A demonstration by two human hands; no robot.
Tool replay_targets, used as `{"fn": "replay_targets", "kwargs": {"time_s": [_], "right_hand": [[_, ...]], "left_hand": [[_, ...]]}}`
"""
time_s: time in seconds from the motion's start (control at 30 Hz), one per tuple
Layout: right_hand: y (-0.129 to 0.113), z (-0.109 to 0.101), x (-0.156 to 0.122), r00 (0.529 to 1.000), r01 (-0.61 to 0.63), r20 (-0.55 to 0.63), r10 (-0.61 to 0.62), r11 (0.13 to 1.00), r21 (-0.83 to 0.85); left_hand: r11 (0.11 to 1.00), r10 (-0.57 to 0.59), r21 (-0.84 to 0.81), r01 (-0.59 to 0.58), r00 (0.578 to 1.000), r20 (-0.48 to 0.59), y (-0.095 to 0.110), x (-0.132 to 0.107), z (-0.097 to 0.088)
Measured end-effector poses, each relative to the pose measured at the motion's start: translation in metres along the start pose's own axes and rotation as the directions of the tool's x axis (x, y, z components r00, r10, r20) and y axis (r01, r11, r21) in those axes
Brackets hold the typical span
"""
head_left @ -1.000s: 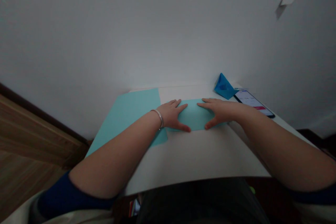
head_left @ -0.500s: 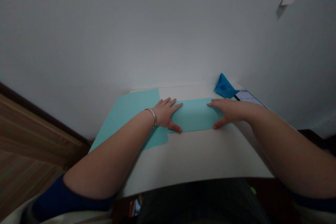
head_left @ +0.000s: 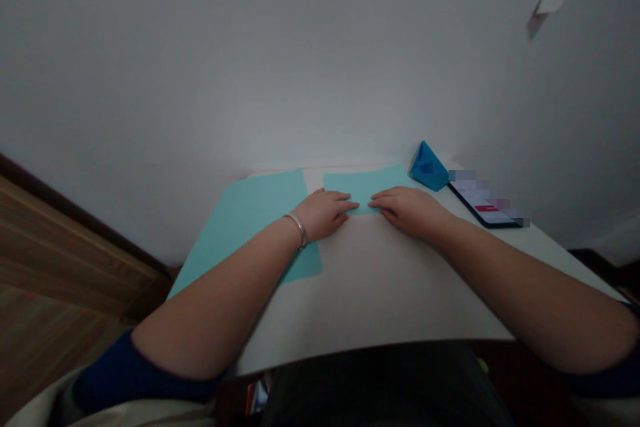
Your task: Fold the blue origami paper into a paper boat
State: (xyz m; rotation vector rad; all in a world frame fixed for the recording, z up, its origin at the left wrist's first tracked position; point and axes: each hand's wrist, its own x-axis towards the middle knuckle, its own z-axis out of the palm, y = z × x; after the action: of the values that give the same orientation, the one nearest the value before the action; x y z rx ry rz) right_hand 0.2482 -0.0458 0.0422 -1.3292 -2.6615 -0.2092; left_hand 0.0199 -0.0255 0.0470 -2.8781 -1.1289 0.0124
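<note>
A light turquoise folded sheet of paper (head_left: 364,181) lies on the white table under my fingertips. My left hand (head_left: 326,213) rests flat at its near left edge, fingers stretched to the right. From the other side my right hand (head_left: 411,210) presses its fingers onto the near edge, pointing left. A small gap separates the two sets of fingertips. To the left, a larger turquoise sheet (head_left: 240,220) lies flat, partly covered by my left hand and forearm.
At the back right stands a folded blue paper boat (head_left: 429,170). Beside it lies a phone (head_left: 485,203) with a lit screen. The white table (head_left: 390,300) backs onto a grey wall, and wooden panelling (head_left: 60,267) is at the left.
My hands have come closer together, fingers less spread. The folded paper has shifted away from me, toward the wall. More of the phone shows now that my right arm has moved.
</note>
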Motion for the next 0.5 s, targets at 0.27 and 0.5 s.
{"fn": "replay_targets", "kwargs": {"time_s": [0.27,0.5], "right_hand": [[-0.012,-0.01,0.001,0.996,-0.079,0.037,0.079,0.997,0.008],[-0.021,-0.015,0.001,0.996,-0.091,-0.008,0.091,0.995,-0.052]], "left_hand": [[0.988,0.039,0.156,-0.019,0.991,-0.125,0.012,0.0,-0.004],[0.949,0.074,0.311,-0.05,0.995,-0.066,0.022,-0.003,-0.016]]}}
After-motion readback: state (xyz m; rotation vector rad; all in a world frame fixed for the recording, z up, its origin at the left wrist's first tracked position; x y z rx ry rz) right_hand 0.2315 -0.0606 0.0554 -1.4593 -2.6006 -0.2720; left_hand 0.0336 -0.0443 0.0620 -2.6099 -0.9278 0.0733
